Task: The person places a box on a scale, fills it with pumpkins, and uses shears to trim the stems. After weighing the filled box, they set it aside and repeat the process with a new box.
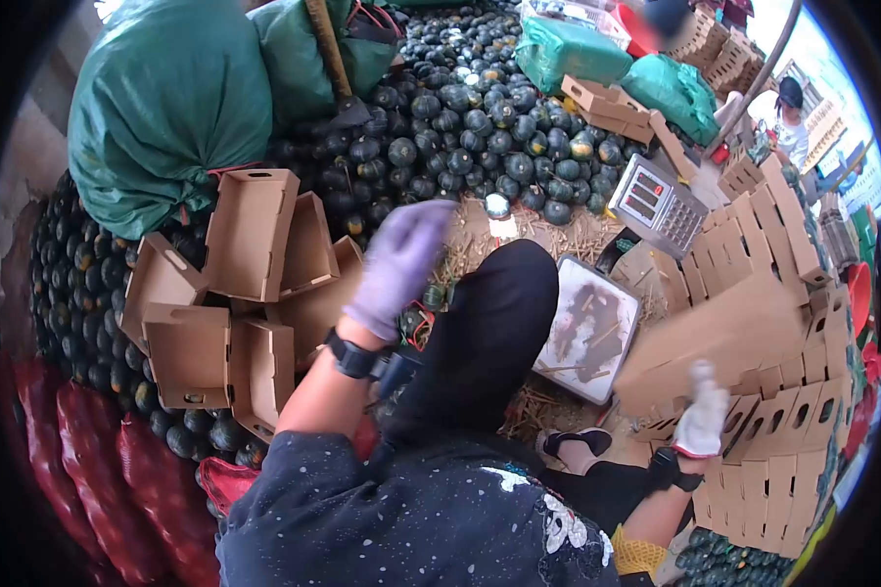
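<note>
My left hand [396,269], in a purple glove, is raised above my knee with nothing seen in it; motion smears its fingers. My right hand [703,416], in a white glove, grips the lower edge of a cardboard box [719,338], which is tilted and blurred by motion. Between that box and my knee lies the scale's white, dirt-smeared platform [589,328]. Its grey display unit [658,205] with red digits stands just beyond. Several open cardboard trays [250,235] are piled to the left of my left hand.
A large heap of dark green squashes [480,127] spreads ahead and along the left. Green sacks [171,108] stand at the upper left, red mesh sacks [162,489] at the lower left. Rows of stacked cardboard boxes [773,489] line the right. Another person [788,122] is farther back.
</note>
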Motion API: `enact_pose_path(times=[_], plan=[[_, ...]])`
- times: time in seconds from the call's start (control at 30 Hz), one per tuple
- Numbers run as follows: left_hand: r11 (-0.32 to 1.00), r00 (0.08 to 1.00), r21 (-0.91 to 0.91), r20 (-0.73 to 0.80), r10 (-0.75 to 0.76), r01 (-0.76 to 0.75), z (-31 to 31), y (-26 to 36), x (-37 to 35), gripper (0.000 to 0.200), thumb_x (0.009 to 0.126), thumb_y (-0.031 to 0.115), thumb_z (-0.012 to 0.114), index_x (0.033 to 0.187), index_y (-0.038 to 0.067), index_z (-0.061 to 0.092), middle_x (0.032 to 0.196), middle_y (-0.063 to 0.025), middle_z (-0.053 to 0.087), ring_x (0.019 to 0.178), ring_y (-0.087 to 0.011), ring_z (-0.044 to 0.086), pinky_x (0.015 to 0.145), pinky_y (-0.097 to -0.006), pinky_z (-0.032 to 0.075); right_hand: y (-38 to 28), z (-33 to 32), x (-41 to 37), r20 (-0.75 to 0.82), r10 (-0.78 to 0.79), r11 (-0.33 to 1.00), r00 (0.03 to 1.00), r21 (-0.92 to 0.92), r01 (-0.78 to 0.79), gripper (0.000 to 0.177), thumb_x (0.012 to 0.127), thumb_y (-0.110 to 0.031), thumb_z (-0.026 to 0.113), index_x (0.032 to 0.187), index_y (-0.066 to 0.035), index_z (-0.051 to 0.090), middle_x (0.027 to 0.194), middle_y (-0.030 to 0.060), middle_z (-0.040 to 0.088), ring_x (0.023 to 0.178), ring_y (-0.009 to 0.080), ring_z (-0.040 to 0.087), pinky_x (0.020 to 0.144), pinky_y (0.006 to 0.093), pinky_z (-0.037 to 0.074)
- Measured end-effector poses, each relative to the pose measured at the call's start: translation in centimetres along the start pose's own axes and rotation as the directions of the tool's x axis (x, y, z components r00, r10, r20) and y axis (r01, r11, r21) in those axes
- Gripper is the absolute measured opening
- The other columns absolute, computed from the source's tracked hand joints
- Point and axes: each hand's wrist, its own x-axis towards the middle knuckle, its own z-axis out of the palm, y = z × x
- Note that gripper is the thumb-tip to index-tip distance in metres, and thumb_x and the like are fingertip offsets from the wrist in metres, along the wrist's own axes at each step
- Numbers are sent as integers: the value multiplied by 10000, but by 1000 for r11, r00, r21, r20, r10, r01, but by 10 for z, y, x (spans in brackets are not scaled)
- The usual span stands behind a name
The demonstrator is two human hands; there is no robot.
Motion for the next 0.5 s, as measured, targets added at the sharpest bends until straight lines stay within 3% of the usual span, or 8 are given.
enact_pose_path(times=[0.03, 0.07, 0.1, 0.17, 0.27, 0.33, 0.47, 0.5], plan=[[996, 992, -74, -111, -53, 45, -20, -26, 13, 381, 1013, 336, 570, 1233, 37, 654, 1180, -48, 672, 1053, -122, 598, 942, -276, 462, 6, 1, 10, 179, 184, 864, 966, -499, -72, 512, 884, -372, 722, 1209, 12, 627, 1151, 128, 676, 1016, 171, 622, 887, 350, 497], [991, 970, -1, -201, -134, 136, -46, -58, 26, 389, 1011, 357, 575, 1228, 44, 658, 1163, -32, 675, 1021, -100, 594, 908, -266, 468, 14, 16, 15, 312, 186, 802, 932, -596, 40, 426, 866, -305, 728, 1112, 38, 671, 1002, 109, 717, 890, 185, 643, 834, 340, 512], [981, 934, -100, -303, -187, 164, -62, -87, 35, 381, 972, 356, 632, 1172, 36, 681, 1010, 6, 661, 888, -79, 565, 746, -226, 447, 42, 24, 23, 390, 153, 810, 908, -576, 111, 452, 834, -297, 758, 1113, 47, 670, 1018, 157, 718, 911, 238, 662, 854, 354, 509], [957, 891, -9, -364, -273, 289, -96, -137, 51, 417, 957, 395, 624, 1154, 31, 682, 985, -5, 663, 888, -90, 571, 759, -239, 451, 80, 48, 45, 564, 185, 494, 805, -761, 420, 427, 811, -334, 704, 1102, -22, 685, 1048, 237, 686, 1024, 409, 639, 901, 455, 495], [899, 832, 46, -401, -383, 436, -119, -198, 77, 455, 941, 412, 616, 1154, 14, 677, 986, -35, 672, 908, -123, 591, 791, -272, 464, 148, 89, 75, 553, 313, 240, 772, -832, 500, 339, 823, -313, 659, 1063, -78, 706, 1033, 194, 688, 997, 384, 650, 887, 463, 517], [842, 792, 90, -404, -458, 532, -126, -234, 98, 474, 933, 413, 610, 1158, 1, 673, 998, -58, 682, 931, -149, 608, 817, -296, 473, 190, 119, 93, 540, 368, 188, 757, -841, 508, 344, 823, -323, 675, 1090, -110, 710, 1047, 182, 690, 1016, 363, 655, 899, 450, 523], [746, 848, 403, -263, -459, 529, -114, -258, 171, 466, 923, 385, 595, 1194, 11, 664, 1074, -123, 705, 1037, -254, 642, 922, -357, 474, 275, 152, 118, 461, 423, 121, 780, -882, 456, 301, 824, -305, 703, 1093, -171, 718, 1038, 145, 697, 1021, 329, 666, 896, 439, 538], [747, 899, 505, -170, -405, 432, -117, -275, 197, 429, 927, 366, 589, 1179, 29, 675, 1072, -127, 708, 1036, -255, 647, 909, -343, 481, 255, 161, 117, 525, 375, 136, 764, -846, 515, 215, 825, -209, 682, 1032, -161, 713, 979, 134, 695, 971, 333, 673, 854, 455, 547]])
